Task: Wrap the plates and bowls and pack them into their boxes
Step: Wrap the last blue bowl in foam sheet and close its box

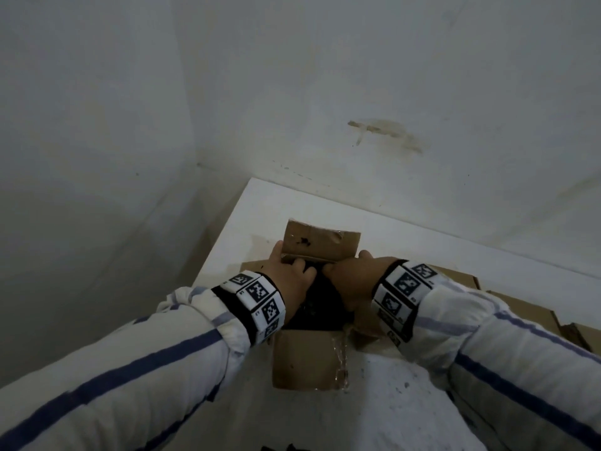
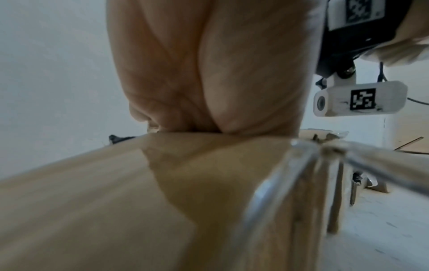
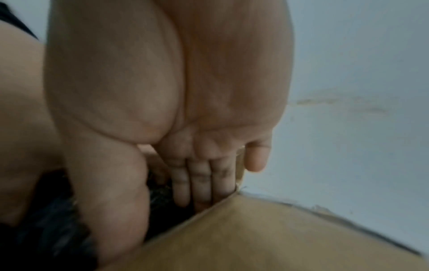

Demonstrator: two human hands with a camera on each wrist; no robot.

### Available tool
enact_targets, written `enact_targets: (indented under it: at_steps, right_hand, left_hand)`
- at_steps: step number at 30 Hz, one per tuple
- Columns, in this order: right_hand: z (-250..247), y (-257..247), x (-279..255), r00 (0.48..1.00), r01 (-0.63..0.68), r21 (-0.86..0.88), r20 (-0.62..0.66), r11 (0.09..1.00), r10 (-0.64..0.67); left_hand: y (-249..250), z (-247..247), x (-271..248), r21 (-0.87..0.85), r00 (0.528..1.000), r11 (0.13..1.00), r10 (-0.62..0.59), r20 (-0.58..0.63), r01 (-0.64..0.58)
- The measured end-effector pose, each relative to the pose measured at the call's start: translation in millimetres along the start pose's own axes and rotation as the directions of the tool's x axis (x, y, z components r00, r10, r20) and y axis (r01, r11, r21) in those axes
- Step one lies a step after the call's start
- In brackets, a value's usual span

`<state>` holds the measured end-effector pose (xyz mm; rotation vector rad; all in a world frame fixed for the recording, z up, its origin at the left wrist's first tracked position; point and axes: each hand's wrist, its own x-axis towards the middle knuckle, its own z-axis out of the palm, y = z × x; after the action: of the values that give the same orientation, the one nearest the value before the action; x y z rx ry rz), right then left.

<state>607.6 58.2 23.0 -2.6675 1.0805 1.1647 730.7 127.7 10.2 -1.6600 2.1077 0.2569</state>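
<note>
A small brown cardboard box (image 1: 305,359) stands open on the white table (image 1: 422,236), its far flap (image 1: 320,242) upright. Inside lies a bundle wrapped in black (image 1: 320,307). Both hands reach into the box. My left hand (image 1: 292,278) curls its fingers over the bundle's far edge, thumb beside the far flap; the left wrist view shows only its palm (image 2: 209,73) above the cardboard (image 2: 92,201). My right hand (image 1: 351,281) holds the bundle (image 3: 46,220) with its thumb on top and its fingers (image 3: 199,179) slid down against the box wall (image 3: 267,238).
Flattened cardboard pieces (image 1: 520,307) lie on the table to the right of the box. Torn clear tape (image 1: 341,359) hangs from the near flap. The table sits in a corner of white walls, and its left edge (image 1: 221,249) drops off close to the box.
</note>
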Motion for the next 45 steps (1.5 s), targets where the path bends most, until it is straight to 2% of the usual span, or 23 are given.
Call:
enact_targets:
  at_steps: [3, 6, 13, 14, 17, 18, 21, 24, 25, 27, 29, 30, 32, 33, 34, 36, 38, 40, 42, 45]
  right_hand:
    - [11.6, -11.8, -4.2, 0.996, 0.046, -0.199, -0.067, 0.979, -0.06]
    - [14.8, -20.0, -8.5, 0.995, 0.077, -0.232, -0.049, 0.97, -0.091]
    - [-2.4, -14.6, -35.8, 0.998, 0.032, -0.035, -0.047, 0.999, -0.034]
    - [-0.9, -18.1, -37.2, 0.998, 0.059, -0.006, -0.01, 0.998, -0.059]
    - [10.8, -31.1, -39.1, 0.968, 0.114, 0.144, 0.207, 0.983, -0.143]
    - [11.6, -34.2, -38.6, 0.963, 0.111, 0.161, 0.226, 0.981, -0.146]
    - [1.9, -30.5, -43.3, 0.975, 0.034, 0.218, 0.208, 0.975, -0.081]
    - [-10.3, -14.3, -44.2, 0.997, 0.056, 0.227, 0.035, 0.972, -0.065]
    - [-10.7, -9.6, -43.1, 0.997, 0.075, 0.22, -0.012, 0.973, -0.074]
    - [-9.5, -10.8, -45.4, 0.994, 0.11, 0.248, -0.048, 0.963, -0.101]
    - [-3.6, -20.0, -49.2, 0.988, 0.152, 0.224, -0.019, 0.963, -0.152]
    - [0.2, -25.9, -50.5, 0.987, 0.157, 0.19, 0.005, 0.969, -0.161]
    - [8.9, -30.4, -46.8, 0.989, 0.146, 0.178, 0.0, 0.973, -0.148]
    - [11.1, -28.9, -43.7, 0.991, 0.133, 0.199, -0.027, 0.971, -0.13]
    - [11.9, -25.5, -41.0, 0.993, 0.117, 0.236, -0.055, 0.965, -0.107]
    - [8.5, -18.1, -38.9, 0.993, 0.078, 0.343, -0.11, 0.936, -0.043]
    - [2.7, -11.8, -37.7, 0.98, 0.062, 0.443, -0.195, 0.895, 0.028]
    - [-2.2, -4.6, -34.8, 0.959, 0.045, 0.487, -0.264, 0.872, 0.098]
    - [-1.0, 3.8, -31.1, 0.95, 0.006, 0.49, -0.275, 0.872, 0.148]
    - [13.1, 15.2, -28.1, 0.935, -0.064, 0.515, -0.267, 0.855, 0.231]
  left_hand:
    - [1.0, 0.4, 1.7, -0.071, 1.0, 0.997, -0.005, 0.005, 0.005]
    - [0.3, 0.9, 1.0, -0.071, 1.0, 0.997, -0.006, -0.006, 0.005]
    - [-6.0, 4.0, 5.9, 0.012, 0.999, 0.999, 0.033, -0.039, -0.033]
    - [-7.0, 7.8, 8.1, -0.002, 0.998, 0.999, 0.036, -0.051, -0.036]
    - [-5.4, 14.9, 11.6, 0.018, 0.996, 0.998, 0.058, -0.07, -0.057]
    - [-5.1, 16.2, 12.3, 0.03, 0.995, 0.998, 0.065, -0.079, -0.063]
    - [-6.5, 19.3, 13.4, 0.001, 0.995, 0.998, 0.061, -0.076, -0.061]
    - [-18.0, 16.2, 10.9, -0.171, 0.995, 0.981, 0.077, -0.066, -0.087]
    - [-23.9, 15.0, 7.6, -0.299, 0.992, 0.948, 0.085, -0.089, -0.108]
    - [-36.6, 16.4, -1.8, -0.541, 0.98, 0.828, 0.05, -0.192, -0.148]
    - [-47.3, 24.0, -10.3, -0.661, 0.94, 0.739, -0.122, -0.32, -0.129]
    - [-51.5, 29.6, -14.0, -0.704, 0.918, 0.708, -0.239, -0.316, -0.058]
    - [-57.7, 40.1, -19.6, -0.783, 0.897, 0.599, -0.423, -0.131, 0.168]
    - [-59.5, 43.6, -21.6, -0.815, 0.892, 0.521, -0.451, -0.01, 0.254]
    - [-60.2, 44.2, -24.0, -0.849, 0.888, 0.44, -0.454, 0.07, 0.292]
    - [-59.2, 39.3, -27.2, -0.923, 0.875, 0.295, -0.478, 0.08, 0.246]
    - [-53.4, 29.3, -29.0, -0.984, 0.854, 0.15, -0.52, 0.004, 0.095]
    - [-42.7, 16.4, -31.8, -0.999, 0.852, 0.049, -0.522, -0.044, -0.022]
    - [-29.5, 5.0, -33.3, -0.998, 0.866, 0.023, -0.497, -0.061, -0.057]
    - [-10.0, 1.3, -30.0, -0.998, 0.905, 0.045, -0.422, -0.059, -0.044]
